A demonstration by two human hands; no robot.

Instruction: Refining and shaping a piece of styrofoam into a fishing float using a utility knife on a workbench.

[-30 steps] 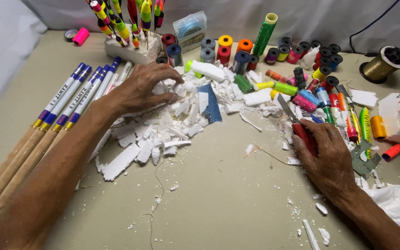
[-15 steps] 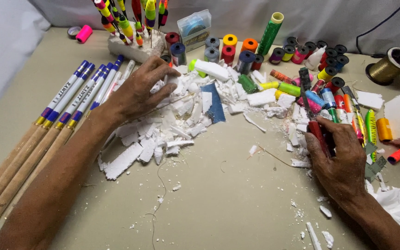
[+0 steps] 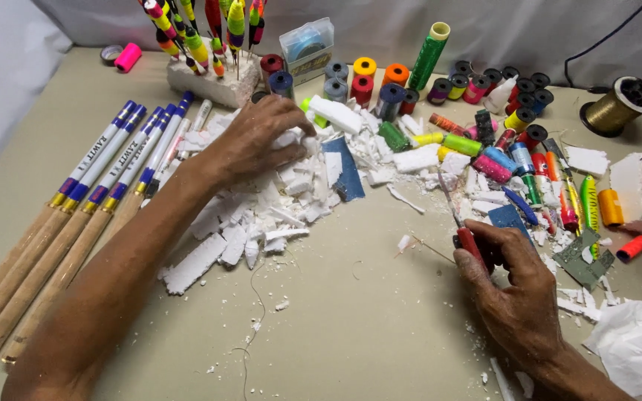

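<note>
The right hand (image 3: 518, 289) has its fingers closed round a red-handled tool (image 3: 467, 239), blade pointing away across the counter (image 3: 351, 334). The left hand (image 3: 258, 141) has its fingers curled down over the pile of white foam scraps (image 3: 261, 215), pressing on pieces at the top of it. Much foam lies already cut into offcuts; no shaped piece is under the blade. Since the earlier frames, the right hand has drawn leftward from the thread spools (image 3: 514, 156), while the left has stayed on the pile.

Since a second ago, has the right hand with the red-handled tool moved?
Yes. The right hand with the red-handled tool has slid left and nearer the person, away from the gold thread spool.
</note>
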